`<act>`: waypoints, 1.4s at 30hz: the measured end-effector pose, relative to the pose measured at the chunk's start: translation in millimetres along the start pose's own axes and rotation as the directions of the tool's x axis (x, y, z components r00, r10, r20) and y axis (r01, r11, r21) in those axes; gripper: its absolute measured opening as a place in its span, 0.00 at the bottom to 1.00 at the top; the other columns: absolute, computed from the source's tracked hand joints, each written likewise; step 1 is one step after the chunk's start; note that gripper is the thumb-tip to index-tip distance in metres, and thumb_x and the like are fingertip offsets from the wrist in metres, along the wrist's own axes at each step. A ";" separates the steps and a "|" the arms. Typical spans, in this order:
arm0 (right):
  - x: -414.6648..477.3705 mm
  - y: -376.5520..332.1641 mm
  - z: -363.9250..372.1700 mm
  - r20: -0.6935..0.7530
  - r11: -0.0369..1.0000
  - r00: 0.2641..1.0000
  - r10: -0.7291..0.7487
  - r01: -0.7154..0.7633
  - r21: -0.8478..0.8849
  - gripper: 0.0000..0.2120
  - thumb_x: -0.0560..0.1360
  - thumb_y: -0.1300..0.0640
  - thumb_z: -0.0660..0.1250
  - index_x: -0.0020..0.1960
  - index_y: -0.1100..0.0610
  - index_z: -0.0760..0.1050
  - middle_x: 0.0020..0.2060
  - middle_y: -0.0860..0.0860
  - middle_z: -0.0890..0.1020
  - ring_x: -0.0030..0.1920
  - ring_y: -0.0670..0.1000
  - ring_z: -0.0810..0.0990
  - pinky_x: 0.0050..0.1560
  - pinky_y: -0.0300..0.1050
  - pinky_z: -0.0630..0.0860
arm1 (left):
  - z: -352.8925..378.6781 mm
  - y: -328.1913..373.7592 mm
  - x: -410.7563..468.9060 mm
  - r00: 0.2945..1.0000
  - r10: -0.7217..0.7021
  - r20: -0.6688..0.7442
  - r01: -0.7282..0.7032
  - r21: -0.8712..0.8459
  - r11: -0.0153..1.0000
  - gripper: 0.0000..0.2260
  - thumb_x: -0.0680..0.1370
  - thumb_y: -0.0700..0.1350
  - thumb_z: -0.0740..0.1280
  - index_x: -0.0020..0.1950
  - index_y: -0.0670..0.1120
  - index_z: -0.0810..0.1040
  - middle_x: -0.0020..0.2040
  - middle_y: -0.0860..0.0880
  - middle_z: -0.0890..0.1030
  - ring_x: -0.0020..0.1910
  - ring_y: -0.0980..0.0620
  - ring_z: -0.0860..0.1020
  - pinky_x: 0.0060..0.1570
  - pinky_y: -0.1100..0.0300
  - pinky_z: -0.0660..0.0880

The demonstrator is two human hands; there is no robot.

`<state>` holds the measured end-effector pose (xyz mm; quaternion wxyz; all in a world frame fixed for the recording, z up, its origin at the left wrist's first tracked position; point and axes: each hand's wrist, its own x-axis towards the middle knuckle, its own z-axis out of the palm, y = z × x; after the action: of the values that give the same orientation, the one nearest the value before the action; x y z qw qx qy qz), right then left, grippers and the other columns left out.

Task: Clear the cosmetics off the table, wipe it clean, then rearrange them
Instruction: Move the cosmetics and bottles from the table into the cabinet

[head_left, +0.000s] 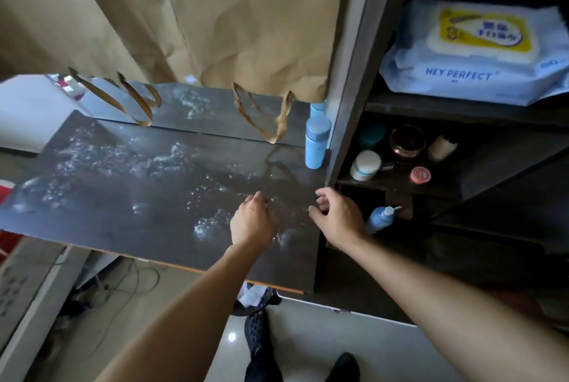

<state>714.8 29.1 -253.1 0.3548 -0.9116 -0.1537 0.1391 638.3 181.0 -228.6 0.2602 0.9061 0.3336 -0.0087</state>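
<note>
Shelf unit [348,74] right of counter [123,197].
- Top shelf: wet wipes pack [474,49].
- Middle shelf: white jar [365,165], teal jar [372,135], copper-toned jar [407,141], small pink lid [420,174].
- Lower compartment: white-capped blue bottle [381,219], tilted.

Upright blue bottle [317,144] on counter, far right corner, beside the shelf post. White residue [172,157] smeared across the surface, with broad open room left of the hands.

Left hand [254,218] on counter, fingers curled under; contents hidden, cannot tell. Right hand [337,215] at counter's right edge, fingers loosely curled, nothing seen held. Shelf interior dim, jar labels unreadable.

I see a dark glossy surface [107,221] with white smears, creased matt brown paper [246,27], a smooth plastic bottle [317,143].
</note>
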 end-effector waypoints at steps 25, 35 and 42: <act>87.2 -80.8 53.1 -0.434 0.826 0.707 0.558 -0.419 0.378 0.26 0.66 0.49 0.76 0.58 0.60 0.73 0.56 0.57 0.80 0.56 0.59 0.79 0.56 0.49 0.73 | -35.6 -82.3 104.2 0.900 0.348 0.261 -0.394 0.147 0.907 0.10 0.77 0.44 0.61 0.58 0.45 0.73 0.54 0.46 0.77 0.51 0.43 0.77 0.44 0.52 0.72; -47.3 -14.5 0.5 -0.416 0.909 0.809 0.416 -0.350 0.228 0.20 0.60 0.46 0.76 0.45 0.57 0.76 0.37 0.53 0.82 0.42 0.58 0.81 0.41 0.49 0.76 | 0.7 -34.5 17.0 0.850 0.451 0.274 -0.501 0.148 0.853 0.11 0.77 0.45 0.60 0.59 0.46 0.73 0.54 0.47 0.77 0.53 0.44 0.76 0.44 0.51 0.73; -87.9 84.2 -42.9 -0.381 0.857 0.768 0.515 -0.443 0.265 0.22 0.62 0.53 0.77 0.53 0.58 0.76 0.44 0.53 0.82 0.47 0.58 0.80 0.43 0.43 0.71 | 84.6 2.9 -58.4 0.760 0.561 0.329 -0.629 0.150 0.763 0.10 0.71 0.43 0.62 0.49 0.44 0.77 0.48 0.45 0.76 0.48 0.43 0.75 0.43 0.51 0.74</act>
<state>665.3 -89.2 -268.0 0.4044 -0.8963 0.1801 0.0279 608.0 103.7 -289.4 0.1743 0.9806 -0.0157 -0.0880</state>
